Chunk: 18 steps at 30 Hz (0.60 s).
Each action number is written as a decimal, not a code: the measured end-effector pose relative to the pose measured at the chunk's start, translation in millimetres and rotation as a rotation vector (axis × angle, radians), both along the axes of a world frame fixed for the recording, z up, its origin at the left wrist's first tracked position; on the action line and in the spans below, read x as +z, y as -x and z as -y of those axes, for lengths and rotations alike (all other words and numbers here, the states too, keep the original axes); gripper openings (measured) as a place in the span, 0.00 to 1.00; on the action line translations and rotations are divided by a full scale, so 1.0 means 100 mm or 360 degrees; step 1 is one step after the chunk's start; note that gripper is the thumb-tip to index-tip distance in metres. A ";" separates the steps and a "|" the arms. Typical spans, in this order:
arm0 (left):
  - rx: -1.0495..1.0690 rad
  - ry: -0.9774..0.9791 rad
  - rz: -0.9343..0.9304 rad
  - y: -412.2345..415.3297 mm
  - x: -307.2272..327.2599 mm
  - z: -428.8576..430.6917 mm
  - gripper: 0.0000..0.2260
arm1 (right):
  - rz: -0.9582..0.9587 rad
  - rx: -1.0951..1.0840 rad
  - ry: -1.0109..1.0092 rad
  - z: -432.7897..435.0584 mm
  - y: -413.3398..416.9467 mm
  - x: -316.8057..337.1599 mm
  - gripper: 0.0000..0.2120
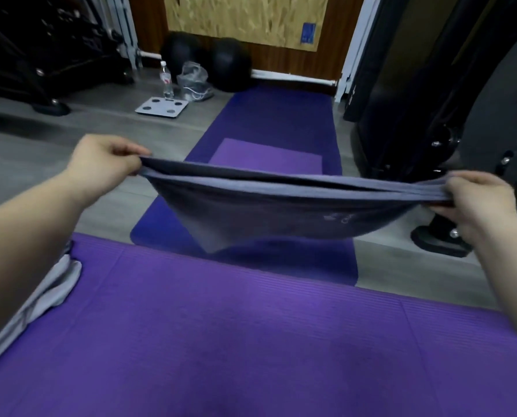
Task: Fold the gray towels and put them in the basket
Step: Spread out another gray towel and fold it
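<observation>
A gray towel point(281, 212) hangs folded in the air above the purple mats, stretched level between both hands. My left hand point(104, 161) pinches its left corners and my right hand point(476, 200) pinches its right corners. The doubled top edges lie together, and the lower part sags to a point over the near mat. A second, lighter gray towel point(52, 284) lies crumpled at the left edge of the near mat, partly hidden under my left forearm. No basket is in view.
A light purple mat point(251, 341) fills the foreground; a darker purple mat point(278, 115) runs away toward the wall. A scale point(161, 106), a water bottle point(166, 79), a plastic bag and two black balls point(230, 64) sit at the back. Black gym equipment point(449, 115) stands right.
</observation>
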<state>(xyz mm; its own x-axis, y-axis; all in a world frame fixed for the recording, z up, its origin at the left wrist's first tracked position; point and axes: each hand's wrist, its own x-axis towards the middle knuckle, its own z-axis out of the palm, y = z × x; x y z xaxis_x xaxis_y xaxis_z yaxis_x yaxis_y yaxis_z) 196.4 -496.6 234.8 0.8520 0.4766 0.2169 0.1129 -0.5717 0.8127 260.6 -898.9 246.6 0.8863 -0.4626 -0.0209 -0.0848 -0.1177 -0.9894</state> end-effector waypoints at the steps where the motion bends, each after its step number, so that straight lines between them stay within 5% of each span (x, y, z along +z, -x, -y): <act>1: -0.0020 -0.0058 -0.0051 0.10 -0.13 0.03 0.15 | -0.0026 0.0016 -0.0011 0.06 0.11 -0.15 0.15; 10: -0.0388 -0.0309 -0.0726 1.22 -1.94 0.22 0.13 | -0.0646 0.0114 -0.0061 0.60 1.37 -2.14 0.14; 15: -0.0853 -0.1014 -0.1377 1.70 -2.78 0.54 0.15 | -0.1282 0.0219 0.0420 0.87 1.99 -3.29 0.19; 18: -0.1092 -0.1433 -0.1574 1.90 -3.07 0.69 0.14 | -0.1474 0.0330 0.0438 0.94 2.22 -3.61 0.19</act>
